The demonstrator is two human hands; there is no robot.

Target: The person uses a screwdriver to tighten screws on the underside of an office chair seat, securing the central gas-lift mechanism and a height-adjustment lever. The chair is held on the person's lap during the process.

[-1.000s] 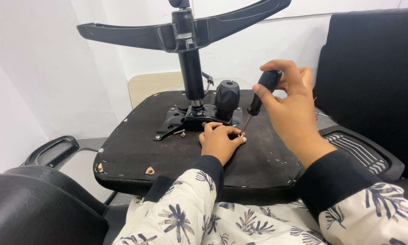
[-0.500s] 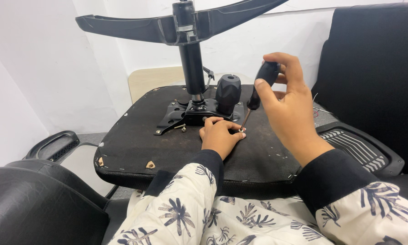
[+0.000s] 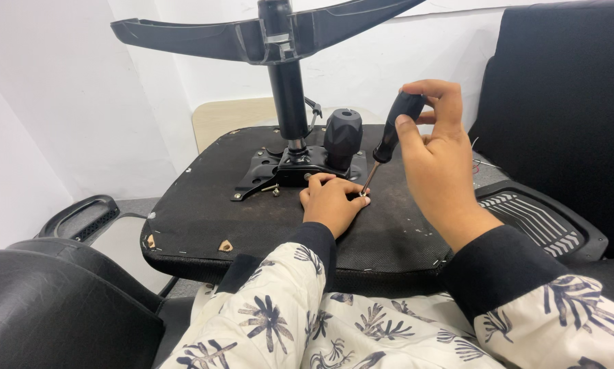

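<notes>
Gripping a black-handled screwdriver (image 3: 389,140), the right hand (image 3: 438,157) is closed around the handle, thumb laid along its near side and fingers curled over the top. The tool's long axis slants down and to the left, from the handle held high near the right hand to the metal tip, which meets a small screw (image 3: 363,195) on the underside of an upturned chair seat (image 3: 252,219). The left hand (image 3: 331,205) lies low on that dark fabric surface, directly below and to the left of the right hand, its fingers loosely curled and its fingertips pinched at the screw just where the tip lands; it is the nearer hand to the screw, steadying it, while the right hand works from above. Whether the tip is fully seated in the screw head is too small to tell. Just beyond the left hand sits the black metal mounting plate (image 3: 266,174) of the chair mechanism, with a ribbed black knob (image 3: 342,137) upright on it and the gas-lift column (image 3: 286,96) rising to the star-shaped base (image 3: 184,34) overhead. A loose bolt (image 3: 271,187) rests by the near edge of the plate. A black armrest (image 3: 546,222) lies to the right of the seat, another (image 3: 78,219) to the left.
</notes>
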